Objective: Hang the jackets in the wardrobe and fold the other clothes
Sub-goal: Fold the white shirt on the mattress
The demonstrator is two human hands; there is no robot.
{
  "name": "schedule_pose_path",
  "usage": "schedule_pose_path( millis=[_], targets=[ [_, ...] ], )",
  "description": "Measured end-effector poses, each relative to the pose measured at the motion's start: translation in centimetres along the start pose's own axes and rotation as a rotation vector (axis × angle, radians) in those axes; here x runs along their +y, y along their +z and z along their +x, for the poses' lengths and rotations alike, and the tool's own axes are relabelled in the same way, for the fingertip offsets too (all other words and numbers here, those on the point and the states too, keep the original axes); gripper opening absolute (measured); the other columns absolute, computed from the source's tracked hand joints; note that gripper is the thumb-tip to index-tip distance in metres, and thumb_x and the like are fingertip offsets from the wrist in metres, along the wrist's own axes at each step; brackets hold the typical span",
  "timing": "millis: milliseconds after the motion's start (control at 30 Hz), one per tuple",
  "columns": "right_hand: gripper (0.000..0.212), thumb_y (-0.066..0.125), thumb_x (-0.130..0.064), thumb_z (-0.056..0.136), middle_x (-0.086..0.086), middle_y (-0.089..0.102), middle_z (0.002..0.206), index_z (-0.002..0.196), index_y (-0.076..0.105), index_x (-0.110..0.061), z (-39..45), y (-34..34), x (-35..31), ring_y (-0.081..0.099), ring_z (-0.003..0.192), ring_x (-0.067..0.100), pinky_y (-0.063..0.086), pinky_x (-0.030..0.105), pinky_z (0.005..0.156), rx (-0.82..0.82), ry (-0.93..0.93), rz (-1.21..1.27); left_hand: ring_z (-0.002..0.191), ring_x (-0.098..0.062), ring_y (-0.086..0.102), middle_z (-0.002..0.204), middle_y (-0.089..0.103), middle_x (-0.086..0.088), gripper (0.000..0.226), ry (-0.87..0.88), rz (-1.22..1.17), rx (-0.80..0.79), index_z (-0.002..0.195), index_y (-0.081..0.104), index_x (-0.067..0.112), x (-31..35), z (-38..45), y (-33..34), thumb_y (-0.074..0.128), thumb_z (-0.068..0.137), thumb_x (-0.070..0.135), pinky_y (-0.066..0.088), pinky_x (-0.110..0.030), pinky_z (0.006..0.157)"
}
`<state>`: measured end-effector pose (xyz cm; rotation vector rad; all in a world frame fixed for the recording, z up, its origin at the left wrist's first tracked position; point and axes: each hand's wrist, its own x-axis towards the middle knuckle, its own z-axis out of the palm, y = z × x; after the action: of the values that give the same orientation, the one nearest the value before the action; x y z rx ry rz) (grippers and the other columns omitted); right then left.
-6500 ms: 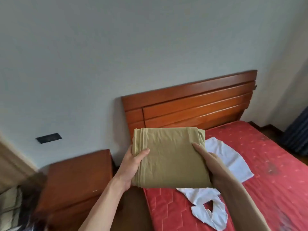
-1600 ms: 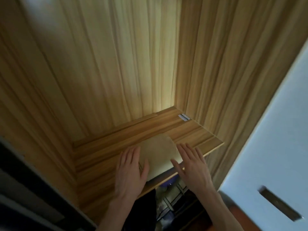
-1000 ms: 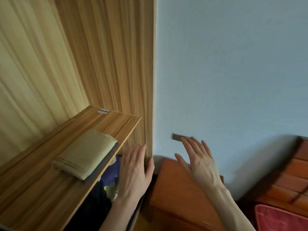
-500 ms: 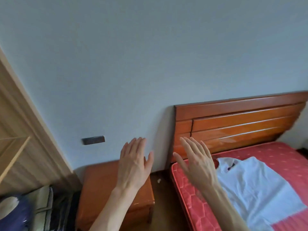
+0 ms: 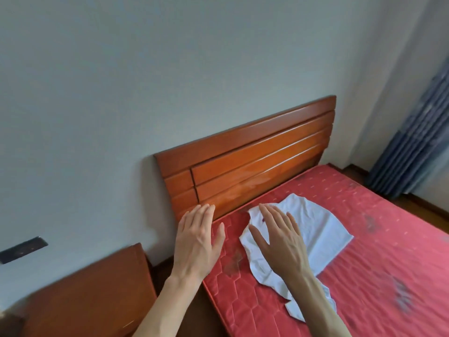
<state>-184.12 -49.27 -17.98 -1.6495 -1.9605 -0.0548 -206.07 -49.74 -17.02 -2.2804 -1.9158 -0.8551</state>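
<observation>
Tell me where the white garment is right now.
In the head view, the white garment lies spread on the red mattress near the headboard, partly behind the right hand.

I see one white garment (image 5: 315, 229) in the lower right of the frame, lying unfolded and rumpled on the red mattress (image 5: 364, 276), just below the headboard end. Its upper part spreads fairly flat toward the right; its lower part narrows into a crumpled strip running down toward the bottom edge. My right arm hides part of it, so I cannot tell what kind of garment it is
</observation>
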Motion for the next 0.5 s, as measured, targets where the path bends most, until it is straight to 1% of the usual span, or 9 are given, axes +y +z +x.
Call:
schedule_pose_path(
  millis=[33,100,167,300,367,500],
  targets=[
    [0.076,0.022,-0.069,0.105,-0.002,0.057,0.151,0.150,0.052,-0.017,-0.2,-0.2,1.5,0.047,0.145,0.021,0.033,0.045,0.123,0.001,0.017,-0.002,0.141,-0.022,0.050,0.146,0.060,-0.006,0.055,0.016,-0.003,-0.014,0.147,0.054,0.012,1.2,0.5,1.0,0.042,0.106,0.047,0.043,-0.049,0.116],
    [0.069,0.031,-0.065,0.105,-0.001,0.058,0.150,0.149,0.054,-0.017,-0.8,-0.4,4.4,0.049,0.144,0.023,0.036,0.047,0.121,0.013,0.063,-0.017,0.141,-0.022,0.050,0.145,0.060,-0.006,0.055,0.051,-0.010,-0.044,0.146,0.055,0.012,3.2,1.4,3.1,0.041,0.106,0.047,0.043,-0.048,0.116],
    [0.065,0.038,-0.060,0.103,-0.001,0.059,0.149,0.148,0.054,-0.016,-1.3,-0.7,7.2,0.050,0.143,0.025,0.036,0.049,0.121,0.015,0.122,-0.034,0.140,-0.022,0.051,0.144,0.061,-0.006,0.055,0.081,-0.024,-0.080,0.145,0.055,0.012,4.9,2.2,5.1,0.039,0.106,0.047,0.043,-0.048,0.116],
    [0.067,0.038,-0.061,0.103,0.000,0.059,0.149,0.149,0.054,-0.015,-2.4,-1.1,11.3,0.050,0.143,0.025,0.032,0.046,0.123,0.030,0.228,-0.085,0.137,-0.022,0.054,0.140,0.064,-0.006,0.057,0.157,-0.067,-0.119,0.141,0.059,0.011,7.5,3.5,9.1,0.035,0.106,0.049,0.045,-0.048,0.114],
    [0.067,0.038,-0.060,0.103,0.000,0.059,0.149,0.149,0.055,-0.015,-2.7,-0.8,12.9,0.051,0.143,0.025,0.030,0.045,0.123,0.032,0.268,-0.096,0.135,-0.023,0.056,0.138,0.065,-0.007,0.054,0.187,-0.095,-0.143,0.139,0.060,0.010,8.3,4.2,11.2,0.039,0.105,0.046,0.045,-0.046,0.114],
    [0.065,0.040,-0.059,0.103,0.002,0.061,0.146,0.148,0.055,-0.014,-2.8,0.8,15.4,0.052,0.142,0.026,0.035,0.048,0.122,0.046,0.335,-0.129,0.136,-0.023,0.056,0.139,0.064,-0.007,0.050,0.227,-0.132,-0.191,0.139,0.060,0.008,8.6,5.6,15.4,0.048,0.103,0.041,0.045,-0.045,0.115]
  ],
)
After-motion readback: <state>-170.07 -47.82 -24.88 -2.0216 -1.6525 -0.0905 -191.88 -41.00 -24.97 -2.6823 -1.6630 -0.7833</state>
